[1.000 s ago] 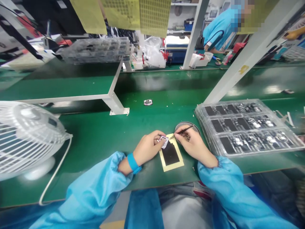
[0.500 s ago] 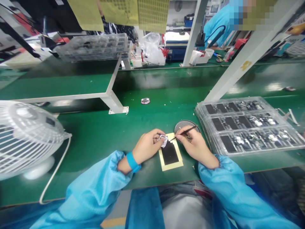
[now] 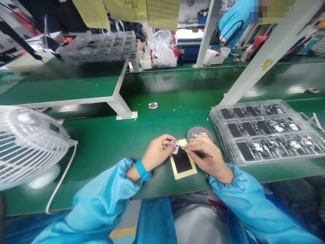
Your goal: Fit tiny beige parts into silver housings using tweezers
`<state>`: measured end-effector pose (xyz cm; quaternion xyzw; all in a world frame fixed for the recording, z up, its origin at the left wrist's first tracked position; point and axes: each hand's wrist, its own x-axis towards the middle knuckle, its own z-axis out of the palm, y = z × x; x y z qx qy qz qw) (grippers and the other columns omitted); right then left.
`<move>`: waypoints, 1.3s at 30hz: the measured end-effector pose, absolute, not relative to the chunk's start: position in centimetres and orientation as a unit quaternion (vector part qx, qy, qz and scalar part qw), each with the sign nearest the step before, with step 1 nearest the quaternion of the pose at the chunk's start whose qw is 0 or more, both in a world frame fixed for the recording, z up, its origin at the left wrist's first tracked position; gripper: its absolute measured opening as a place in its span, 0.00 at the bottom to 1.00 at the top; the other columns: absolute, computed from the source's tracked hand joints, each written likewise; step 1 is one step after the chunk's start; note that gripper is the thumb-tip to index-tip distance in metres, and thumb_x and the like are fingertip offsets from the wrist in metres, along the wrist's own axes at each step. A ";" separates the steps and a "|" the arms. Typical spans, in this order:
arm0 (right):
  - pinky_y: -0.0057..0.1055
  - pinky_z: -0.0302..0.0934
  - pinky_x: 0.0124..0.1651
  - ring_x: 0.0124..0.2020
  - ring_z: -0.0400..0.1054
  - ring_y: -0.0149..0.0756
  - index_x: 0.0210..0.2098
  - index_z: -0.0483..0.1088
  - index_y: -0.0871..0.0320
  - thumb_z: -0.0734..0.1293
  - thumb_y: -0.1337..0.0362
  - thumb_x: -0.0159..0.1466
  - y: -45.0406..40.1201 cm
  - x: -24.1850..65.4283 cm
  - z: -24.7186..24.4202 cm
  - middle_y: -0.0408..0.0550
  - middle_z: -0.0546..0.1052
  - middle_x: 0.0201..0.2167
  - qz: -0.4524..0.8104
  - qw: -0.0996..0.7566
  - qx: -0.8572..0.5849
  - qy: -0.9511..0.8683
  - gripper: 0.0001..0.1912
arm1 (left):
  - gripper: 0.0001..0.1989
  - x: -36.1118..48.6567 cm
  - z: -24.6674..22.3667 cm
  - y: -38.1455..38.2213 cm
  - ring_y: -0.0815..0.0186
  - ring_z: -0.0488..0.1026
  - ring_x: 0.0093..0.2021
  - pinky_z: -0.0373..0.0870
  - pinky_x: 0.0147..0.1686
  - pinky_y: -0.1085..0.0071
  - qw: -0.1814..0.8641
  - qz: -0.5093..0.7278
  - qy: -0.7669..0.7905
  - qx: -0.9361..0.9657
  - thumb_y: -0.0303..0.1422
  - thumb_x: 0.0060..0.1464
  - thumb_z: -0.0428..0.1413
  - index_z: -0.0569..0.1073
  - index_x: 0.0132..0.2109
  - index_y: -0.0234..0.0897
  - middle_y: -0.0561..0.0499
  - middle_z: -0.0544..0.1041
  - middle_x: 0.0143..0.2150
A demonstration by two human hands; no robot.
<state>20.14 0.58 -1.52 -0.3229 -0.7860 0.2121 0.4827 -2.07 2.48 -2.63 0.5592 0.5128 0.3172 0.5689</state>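
Note:
Between its thumb and fingers, my left hand (image 3: 158, 149) holds a small white-rimmed frame part (image 3: 174, 147) above the top left of a yellow-edged sheet. That yellow sheet (image 3: 186, 175) lies flat on the green bench, with a black area (image 3: 183, 162) over most of it. My right hand (image 3: 207, 154) is closed on thin dark tweezers (image 3: 208, 156), whose tip points left, close to the frame part; whether it touches is too small to tell. Just behind my right hand is a round grey dish (image 3: 200, 129) with small pale pieces in it.
Stacked clear trays (image 3: 238, 135) of black and metallic parts stand on the right. A white fan (image 3: 30, 145) is at the left. Farther back are another small part (image 3: 153, 105), a shelf leg (image 3: 124, 110) and a slanted post (image 3: 248, 71). A person's blue sleeve (image 3: 233, 22) shows beyond.
My right hand has turned, and the tweezers now point left toward the frame part instead of lying across the sheet's top. More of the dish and its pale pieces shows. The view has shifted slightly.

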 end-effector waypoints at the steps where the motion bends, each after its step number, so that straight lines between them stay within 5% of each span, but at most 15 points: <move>1: 0.45 0.69 0.48 0.43 0.75 0.41 0.44 0.73 0.50 0.71 0.73 0.64 0.5 20.2 -1.5 0.45 0.81 0.40 0.210 0.481 -0.324 -0.787 0.13 | 0.15 -2.1 -2.6 2.5 0.65 0.79 0.31 0.77 0.29 0.73 0.569 0.317 0.513 0.559 0.40 0.57 0.60 0.73 0.47 0.37 0.49 0.80 0.34; 39: 0.43 0.69 0.48 0.43 0.74 0.40 0.39 0.74 0.53 0.71 0.66 0.66 -0.1 19.7 -1.4 0.47 0.80 0.39 0.330 0.454 -0.369 -0.741 0.03 | 0.16 -2.1 -2.3 2.2 0.69 0.75 0.30 0.72 0.31 0.75 0.538 0.326 0.494 0.599 0.39 0.59 0.59 0.78 0.50 0.37 0.47 0.81 0.35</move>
